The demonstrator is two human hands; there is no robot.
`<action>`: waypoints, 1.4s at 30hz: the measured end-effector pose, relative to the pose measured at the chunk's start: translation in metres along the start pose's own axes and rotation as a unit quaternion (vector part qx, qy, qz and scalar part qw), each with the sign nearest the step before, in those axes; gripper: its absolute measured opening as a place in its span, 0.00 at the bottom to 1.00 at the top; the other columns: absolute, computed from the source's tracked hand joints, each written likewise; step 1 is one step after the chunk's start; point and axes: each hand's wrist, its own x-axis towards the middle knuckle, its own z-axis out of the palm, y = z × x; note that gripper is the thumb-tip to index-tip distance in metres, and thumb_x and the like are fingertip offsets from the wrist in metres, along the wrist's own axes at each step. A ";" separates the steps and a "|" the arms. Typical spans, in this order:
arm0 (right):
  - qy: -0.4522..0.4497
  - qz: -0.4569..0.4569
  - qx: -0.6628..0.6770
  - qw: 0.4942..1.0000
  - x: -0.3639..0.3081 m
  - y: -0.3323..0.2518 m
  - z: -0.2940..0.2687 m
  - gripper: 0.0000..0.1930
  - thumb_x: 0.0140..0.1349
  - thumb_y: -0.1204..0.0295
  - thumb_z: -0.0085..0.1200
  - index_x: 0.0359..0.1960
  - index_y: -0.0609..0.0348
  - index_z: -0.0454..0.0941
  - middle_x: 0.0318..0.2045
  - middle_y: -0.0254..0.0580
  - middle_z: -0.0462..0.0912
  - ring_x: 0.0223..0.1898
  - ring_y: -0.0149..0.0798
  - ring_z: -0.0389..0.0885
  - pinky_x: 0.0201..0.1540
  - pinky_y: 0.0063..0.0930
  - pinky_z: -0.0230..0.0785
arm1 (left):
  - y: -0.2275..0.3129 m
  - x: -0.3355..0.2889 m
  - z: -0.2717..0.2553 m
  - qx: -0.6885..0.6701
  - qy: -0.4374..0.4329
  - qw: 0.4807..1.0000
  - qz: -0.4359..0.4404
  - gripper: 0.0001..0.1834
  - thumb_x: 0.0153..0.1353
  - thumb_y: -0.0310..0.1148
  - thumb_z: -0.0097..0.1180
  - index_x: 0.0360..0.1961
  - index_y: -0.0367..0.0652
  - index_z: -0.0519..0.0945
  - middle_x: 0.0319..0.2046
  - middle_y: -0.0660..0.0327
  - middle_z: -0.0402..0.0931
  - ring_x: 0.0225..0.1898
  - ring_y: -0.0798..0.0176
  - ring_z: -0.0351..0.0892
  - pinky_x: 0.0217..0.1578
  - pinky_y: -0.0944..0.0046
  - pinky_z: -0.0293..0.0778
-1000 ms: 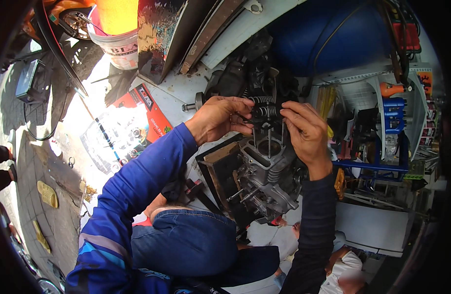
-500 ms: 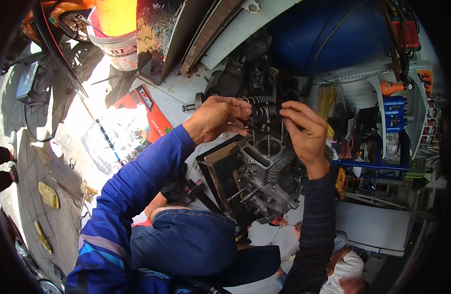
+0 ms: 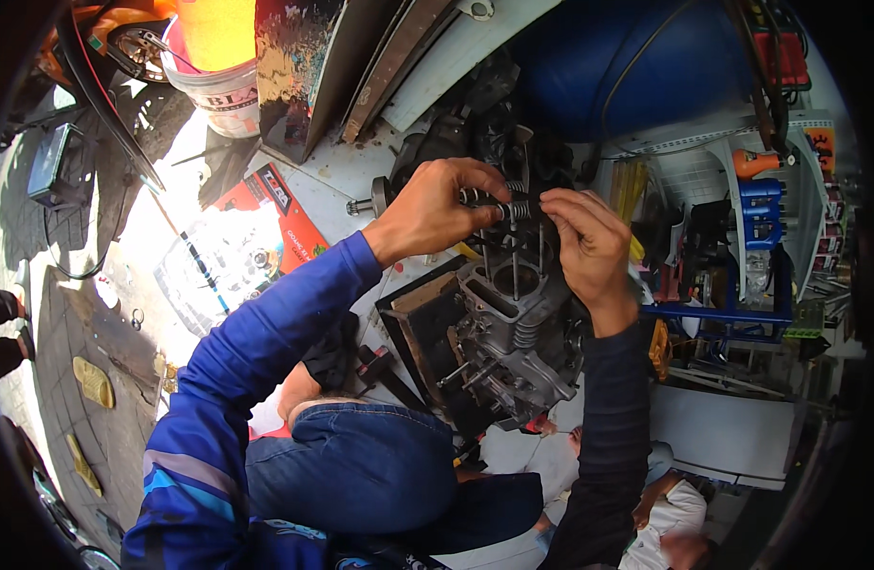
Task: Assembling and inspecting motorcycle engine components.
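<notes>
My left hand (image 3: pixel 442 204) is closed in a pinch, thumb and fingers pointing right above the engine. A small ribbed grey metal part (image 3: pixel 518 210) shows at its fingertips; I cannot tell whether it is gripped or lies behind. Facing it, my right hand (image 3: pixel 594 245) has bent fingers pinched toward the thumb; whatever they hold is too dark and small to name. Just below both hands stands a grey engine block (image 3: pixel 518 337) with an open cylinder bore and upright metal studs (image 3: pixel 515 271). A coil spring is partly hidden behind the left fingers.
Left of the engine lies a red and white printed sheet (image 3: pixel 299 228). A blue barrel (image 3: pixel 636 71) and a white bucket (image 3: pixel 223 95) stand beyond. Shelves with tools and a blue part (image 3: pixel 762 214) line the right. Another person (image 3: pixel 679 522) is at the lower right.
My left hand has moved right and slightly up, closer to my right hand, its fingers closing more tightly together. The right hand has shifted only slightly. The view has drifted a little.
</notes>
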 end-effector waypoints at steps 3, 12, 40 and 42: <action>0.007 -0.005 -0.007 1.000 -0.001 0.001 0.000 0.05 0.54 0.87 0.57 0.32 0.69 0.80 0.35 0.47 0.84 0.34 0.44 0.82 0.36 0.29 0.72 | -0.003 0.019 0.001 0.013 -0.007 0.997 0.071 0.13 0.51 0.29 0.65 0.40 0.40 0.85 0.49 0.52 0.80 0.48 0.50 0.81 0.51 0.58 0.74; 0.002 -0.005 -0.015 1.000 -0.002 -0.001 -0.005 0.05 0.54 0.87 0.58 0.32 0.69 0.80 0.34 0.47 0.84 0.34 0.44 0.82 0.36 0.29 0.73 | -0.007 0.040 0.006 0.010 -0.081 0.996 0.040 0.14 0.53 0.31 0.67 0.41 0.40 0.86 0.38 0.52 0.85 0.42 0.53 0.84 0.49 0.62 0.77; -0.069 -0.019 -0.012 0.997 0.005 -0.007 -0.012 0.09 0.49 0.89 0.59 0.33 0.69 0.81 0.37 0.45 0.81 0.41 0.45 0.79 0.40 0.32 0.73 | -0.033 -0.015 0.005 -0.555 0.006 0.764 -0.329 0.16 0.63 0.23 0.56 0.53 0.36 0.74 0.36 0.59 0.77 0.36 0.63 0.81 0.41 0.57 0.82; -0.070 -0.021 -0.015 0.997 0.006 -0.006 -0.014 0.09 0.48 0.89 0.59 0.33 0.69 0.81 0.37 0.45 0.81 0.41 0.45 0.79 0.40 0.32 0.73 | -0.031 -0.016 0.007 -0.574 0.007 0.749 -0.329 0.16 0.63 0.23 0.55 0.53 0.37 0.74 0.35 0.60 0.77 0.36 0.63 0.81 0.41 0.57 0.82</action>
